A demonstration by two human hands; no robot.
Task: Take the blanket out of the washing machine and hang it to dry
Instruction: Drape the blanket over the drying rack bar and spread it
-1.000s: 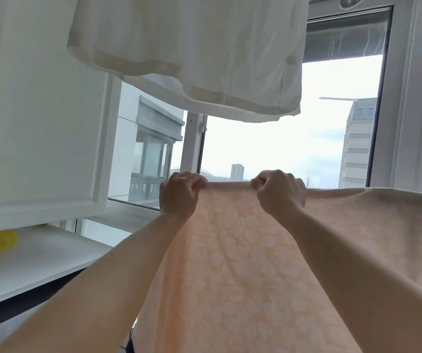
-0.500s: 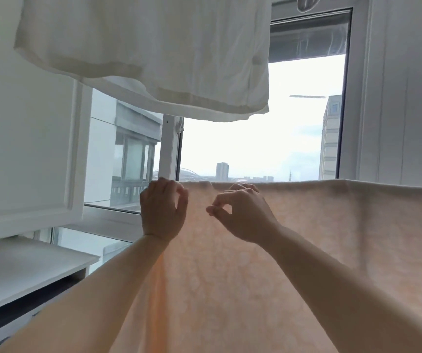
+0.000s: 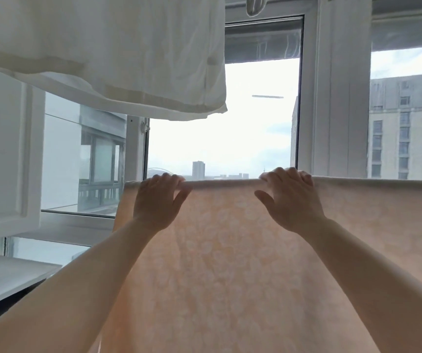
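We see the peach blanket draped over a horizontal line in front of the window, hanging down toward us. Left hand and right hand rest apart on its top edge, fingers hooked over the fold, thumbs spread. A white sheet hangs above, left.

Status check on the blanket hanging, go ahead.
Both hands, left and right, hooked over top fold. Peach blanket draped, hanging flat. White laundry overhead, not touching.
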